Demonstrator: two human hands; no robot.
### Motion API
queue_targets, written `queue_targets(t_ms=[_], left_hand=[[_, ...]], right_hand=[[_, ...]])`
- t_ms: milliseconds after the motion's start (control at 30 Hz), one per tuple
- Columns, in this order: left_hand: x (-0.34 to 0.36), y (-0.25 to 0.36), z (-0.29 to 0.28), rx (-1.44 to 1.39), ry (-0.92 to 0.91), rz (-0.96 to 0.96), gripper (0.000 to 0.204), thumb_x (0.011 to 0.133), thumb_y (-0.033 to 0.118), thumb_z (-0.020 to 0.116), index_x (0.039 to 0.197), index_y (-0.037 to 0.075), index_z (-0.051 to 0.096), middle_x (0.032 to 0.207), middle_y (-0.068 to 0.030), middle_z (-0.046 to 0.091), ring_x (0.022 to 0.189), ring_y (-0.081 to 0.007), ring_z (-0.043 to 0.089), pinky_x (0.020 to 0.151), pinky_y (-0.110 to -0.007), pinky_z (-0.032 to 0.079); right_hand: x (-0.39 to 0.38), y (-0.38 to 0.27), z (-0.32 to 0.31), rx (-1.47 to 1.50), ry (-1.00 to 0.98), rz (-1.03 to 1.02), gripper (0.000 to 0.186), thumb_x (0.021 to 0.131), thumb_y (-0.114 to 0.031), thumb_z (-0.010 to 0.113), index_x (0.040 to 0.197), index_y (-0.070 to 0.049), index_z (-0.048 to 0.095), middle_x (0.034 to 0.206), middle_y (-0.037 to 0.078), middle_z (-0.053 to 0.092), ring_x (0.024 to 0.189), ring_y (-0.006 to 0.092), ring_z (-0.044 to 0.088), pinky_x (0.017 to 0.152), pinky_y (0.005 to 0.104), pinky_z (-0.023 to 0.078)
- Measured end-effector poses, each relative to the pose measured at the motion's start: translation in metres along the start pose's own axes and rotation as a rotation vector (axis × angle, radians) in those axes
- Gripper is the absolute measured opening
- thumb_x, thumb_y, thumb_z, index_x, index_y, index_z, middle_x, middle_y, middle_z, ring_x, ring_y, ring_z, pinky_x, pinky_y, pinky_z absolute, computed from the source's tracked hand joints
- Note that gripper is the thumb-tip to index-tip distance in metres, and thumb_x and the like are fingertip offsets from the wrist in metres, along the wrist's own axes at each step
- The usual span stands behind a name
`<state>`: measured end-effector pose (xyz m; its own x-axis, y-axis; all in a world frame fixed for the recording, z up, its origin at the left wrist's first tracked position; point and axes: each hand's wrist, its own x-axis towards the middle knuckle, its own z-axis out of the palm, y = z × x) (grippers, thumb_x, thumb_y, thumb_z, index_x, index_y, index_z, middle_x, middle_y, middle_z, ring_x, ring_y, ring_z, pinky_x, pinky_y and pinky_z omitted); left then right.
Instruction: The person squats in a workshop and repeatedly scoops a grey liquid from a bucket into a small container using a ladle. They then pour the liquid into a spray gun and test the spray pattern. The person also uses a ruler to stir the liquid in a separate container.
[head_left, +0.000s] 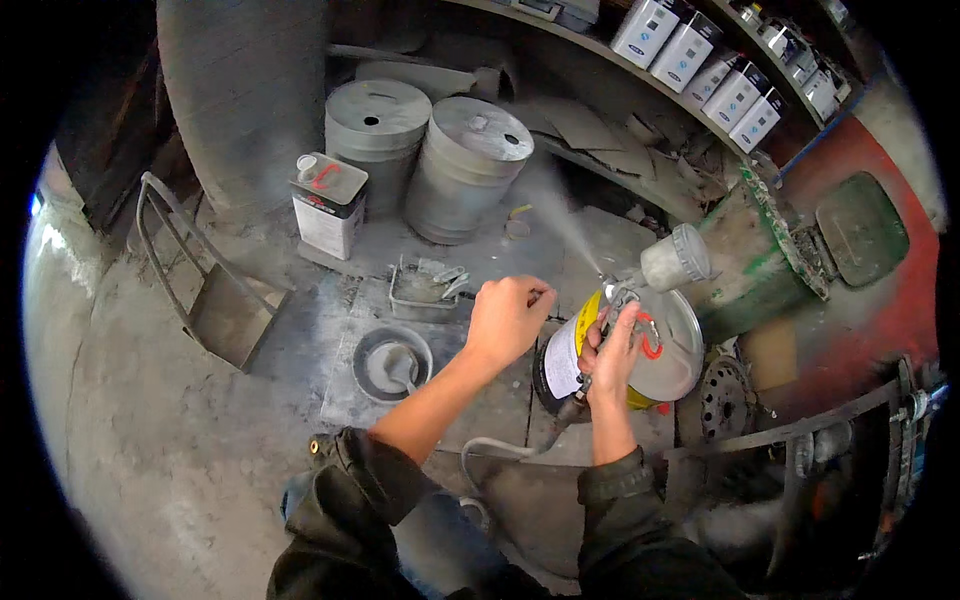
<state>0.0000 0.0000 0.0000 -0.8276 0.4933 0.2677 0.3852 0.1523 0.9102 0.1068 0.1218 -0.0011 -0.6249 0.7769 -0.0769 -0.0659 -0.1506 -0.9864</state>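
My right hand [614, 355] grips a spray gun [624, 292] with a grey cup [668, 258] on top. A pale mist [565, 225] streams up and left from its nozzle. A hose [500, 445] hangs below. My left hand [510, 320] is closed, left of the gun; the small dark thing at its fingers is unclear. Behind my right hand stands a large pail [670, 350] with a yellow band and red marking. Left of my left hand are a grey tray [420, 305] of tools and a grey bucket [365, 370] holding a pale container.
Two grey drums [460, 180] and a rectangular can [325, 225] stand behind. A metal trolley [230, 320] is left. A green bin [750, 280], wheel rim [725, 395] and metal rack [780, 430] are right. A shelf [620, 60] holds several white cans above.
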Motion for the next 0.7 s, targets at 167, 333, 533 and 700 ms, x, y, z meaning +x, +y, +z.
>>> queue_targets(t_ms=[167, 333, 533, 700], left_hand=[[0.04, -0.004, 0.013, 0.092, 0.05, 0.122, 0.024, 0.083, 0.023, 0.059, 0.084, 0.003, 0.072, 0.08, -0.0191, 0.068, 0.075, -0.038, 0.066, 0.07, -0.045, 0.054], [0.067, 0.043, 0.037, 0.488, -0.198, 0.061, 0.015, 0.071, 0.015, 0.066, 0.08, 0.006, 0.074, 0.081, -0.0149, 0.07, 0.079, -0.0297, 0.069, 0.071, -0.04, 0.056], [0.112, 0.003, 0.136, 0.679, -0.211, 0.224, 0.015, 0.075, 0.016, 0.066, 0.085, 0.01, 0.075, 0.09, -0.0079, 0.07, 0.088, -0.0239, 0.067, 0.072, -0.035, 0.052], [0.13, -0.033, 0.146, 0.715, -0.133, 0.197, 0.017, 0.078, 0.017, 0.064, 0.089, 0.01, 0.075, 0.091, -0.0086, 0.07, 0.089, -0.0249, 0.066, 0.071, -0.036, 0.052]], right_hand=[[0.03, 0.019, -0.002, -0.234, 0.027, -0.237, 0.06, 0.096, -0.057, 0.04, 0.117, -0.003, 0.053, 0.098, 0.007, 0.059, 0.08, 0.0167, 0.057, 0.069, 0.0303, 0.047], [0.02, 0.0, -0.001, -0.044, 0.006, -0.08, 0.06, 0.095, -0.058, 0.042, 0.118, -0.003, 0.053, 0.1, 0.008, 0.06, 0.081, 0.0178, 0.058, 0.071, 0.031, 0.048], [0.004, -0.01, 0.037, -0.033, -0.012, -0.086, 0.061, 0.094, -0.058, 0.044, 0.12, -0.003, 0.052, 0.101, 0.009, 0.061, 0.082, 0.0192, 0.059, 0.072, 0.0318, 0.048], [-0.006, -0.004, 0.038, -0.025, -0.068, -0.063, 0.062, 0.093, -0.058, 0.045, 0.121, -0.003, 0.051, 0.103, 0.01, 0.062, 0.083, 0.0204, 0.06, 0.073, 0.0325, 0.049]])
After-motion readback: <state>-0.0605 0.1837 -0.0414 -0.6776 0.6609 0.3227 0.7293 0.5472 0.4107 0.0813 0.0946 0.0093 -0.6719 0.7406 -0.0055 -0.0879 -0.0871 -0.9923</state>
